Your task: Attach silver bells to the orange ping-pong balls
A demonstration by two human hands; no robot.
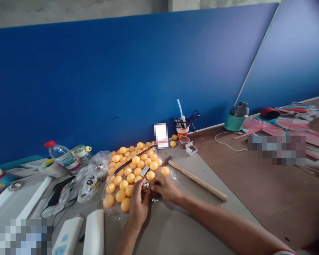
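Head view takes in a grey tabletop point(175, 230) under both hands, a brown surface point(233, 173) to their right and a blue partition point(122, 78) standing beyond them. The left hand point(138, 207) pinches a small shiny thing point(146, 185) between thumb and fingers; the right hand point(163, 187) has its fingers bent against it, though whether they grip anything I cannot tell. Just beyond and left of the hands, a clear plastic bag point(116, 214) holds many orange balls point(123, 185). Right of the right hand lies a wooden-handled tool point(198, 180). Farther beyond that hand, a paper cup point(182, 131) carries pens and a pale stick, near a round tub point(184, 142) and a small open box point(191, 149). Well left of the left hand, a red-capped bottle point(65, 157) leans beside a lidded clear jar point(81, 156).
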